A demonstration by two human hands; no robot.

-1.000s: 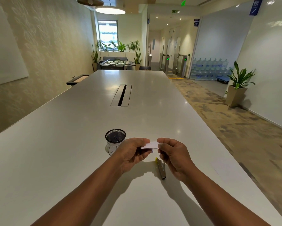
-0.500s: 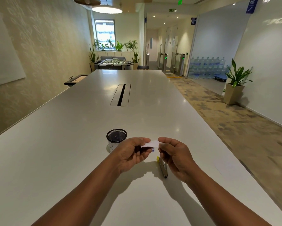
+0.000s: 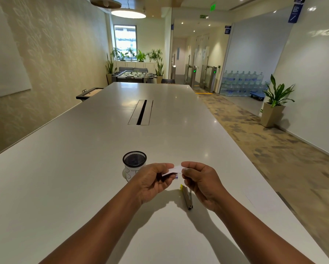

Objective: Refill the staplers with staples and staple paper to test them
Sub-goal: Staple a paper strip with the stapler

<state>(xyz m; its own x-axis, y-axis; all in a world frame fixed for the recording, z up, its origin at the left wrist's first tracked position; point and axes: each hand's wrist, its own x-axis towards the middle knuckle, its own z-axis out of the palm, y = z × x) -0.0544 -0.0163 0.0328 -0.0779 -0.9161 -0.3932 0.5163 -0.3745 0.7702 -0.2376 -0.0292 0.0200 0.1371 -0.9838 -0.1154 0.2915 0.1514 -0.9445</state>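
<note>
Nearest the camera, two bare forearms reach out over the long white bench (image 3: 68, 187). A slim stapler (image 3: 187, 199) with a yellow tip lies flat on the bench under and between the hands, its length running away from the viewer. To its right a white sheet of paper (image 3: 262, 199) lies flat near the bench edge, hard to tell from the surface. The left hand (image 3: 154, 181) and right hand (image 3: 201, 181) are raised just above the bench, and together they hold a small white box (image 3: 174, 170) between them: the fingers of each hand are curled and pinch one end of it, the thumbs on top. Whether it holds staples cannot be read. Just beyond the left hand a black mesh cup (image 3: 134, 164) stands upright. Farther off, a dark cable slot (image 3: 141, 114) runs down the middle of the bench.
</note>
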